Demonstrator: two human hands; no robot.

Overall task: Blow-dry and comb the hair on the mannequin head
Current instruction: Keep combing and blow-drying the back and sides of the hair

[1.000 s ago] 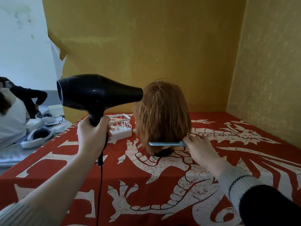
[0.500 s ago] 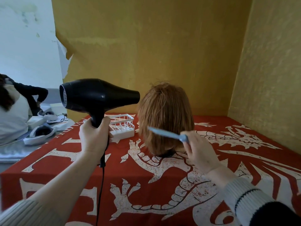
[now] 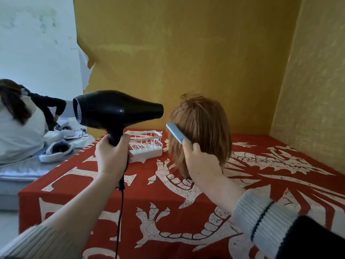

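Observation:
A mannequin head (image 3: pixel 205 131) with short ginger hair stands on the table, seen from behind. My left hand (image 3: pixel 112 156) grips the handle of a black hair dryer (image 3: pixel 115 111), whose nozzle points right at the hair from a short gap away. My right hand (image 3: pixel 201 161) holds a light blue comb (image 3: pixel 177 132) tilted up to the left, its teeth against the hair on the left side of the head. The hand hides the base of the head.
A white wire basket (image 3: pixel 147 144) stands behind the dryer on the red and white dragon cloth (image 3: pixel 168 212). Yellow walls (image 3: pixel 186 53) close the back and right. The dryer cord (image 3: pixel 120 212) hangs over the table's front. At left, a person sits by white headsets (image 3: pixel 56 152).
My right hand has lifted the comb from the bottom of the hair up to the left side of the head, tilting it upward. The dryer stays aimed at the hair.

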